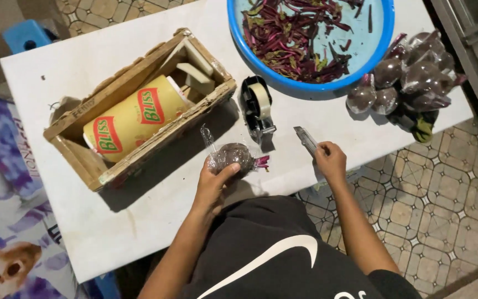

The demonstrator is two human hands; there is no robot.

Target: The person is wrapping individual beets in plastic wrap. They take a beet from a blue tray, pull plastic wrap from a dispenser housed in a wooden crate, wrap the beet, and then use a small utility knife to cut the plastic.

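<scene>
Here the left hand (212,185) closes its grip around a wrapped dark bundle (230,156) on the tabletop (139,221). Just to its right, the right hand (332,160) pinches a utility knife (306,139) whose long axis points up-left toward the tape dispenser (258,108).

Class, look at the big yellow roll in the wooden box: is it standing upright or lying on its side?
Lying on its side. The yellow roll stretches lengthwise along the wooden box, its round end facing one corner.

bundle (229,157): dark round wad in clear wrap, purple stems poking out its far side, held in left hand (212,182) | knife (306,139): grey, flat on counter, touching right hand (332,161) fingertips
</scene>
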